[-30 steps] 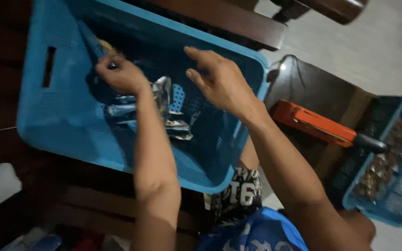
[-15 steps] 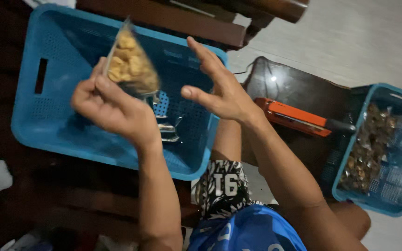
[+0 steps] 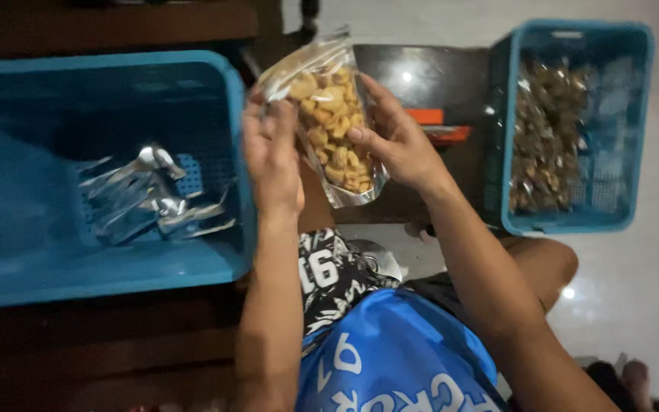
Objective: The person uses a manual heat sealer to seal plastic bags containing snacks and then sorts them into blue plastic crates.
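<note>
Both hands have carried the clear pouch of cashew-coloured snacks [image 3: 332, 126] out of the left blue crate [image 3: 234, 168] to the gap between the crates. Left hand [image 3: 272, 152] grips its left edge; right hand [image 3: 394, 137] clasps its right side. Empty silvery pouches [image 3: 146, 202] lie in the left crate; filled packets [image 3: 547, 137] fill the right blue crate [image 3: 573, 223].

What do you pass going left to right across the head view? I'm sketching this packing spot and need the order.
Left crate holding silver pouches → left hand → snack bag → right hand → orange-and-black device → right crate of filled bags.
</note>
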